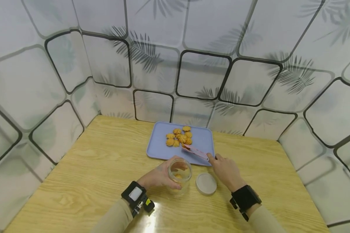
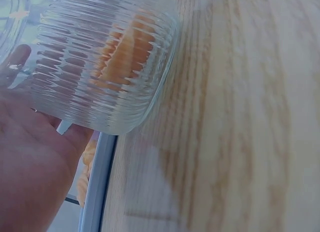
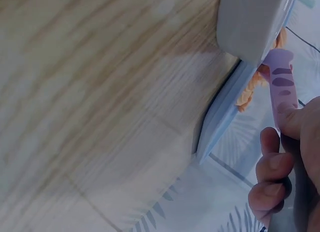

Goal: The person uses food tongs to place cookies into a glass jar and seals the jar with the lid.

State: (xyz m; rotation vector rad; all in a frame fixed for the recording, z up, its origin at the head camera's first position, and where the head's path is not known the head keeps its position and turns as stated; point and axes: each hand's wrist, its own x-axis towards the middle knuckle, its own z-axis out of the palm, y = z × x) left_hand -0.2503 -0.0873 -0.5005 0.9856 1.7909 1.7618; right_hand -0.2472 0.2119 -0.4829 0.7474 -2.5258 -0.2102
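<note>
My left hand grips a clear glass jar around its side, the open mouth facing up. Inside the jar, an orange-brown cookie shows through the ribbed glass in the left wrist view. With my right hand I hold pink tongs, fingers curled around the handle. The tips of the tongs are over the blue tray, a cookie showing between them. Beside it, several swirled cookies lie grouped on the tray.
A pale round lid lies on the wooden table between the jar and my right wrist. Patterned curtains enclose the table at the back and on both sides.
</note>
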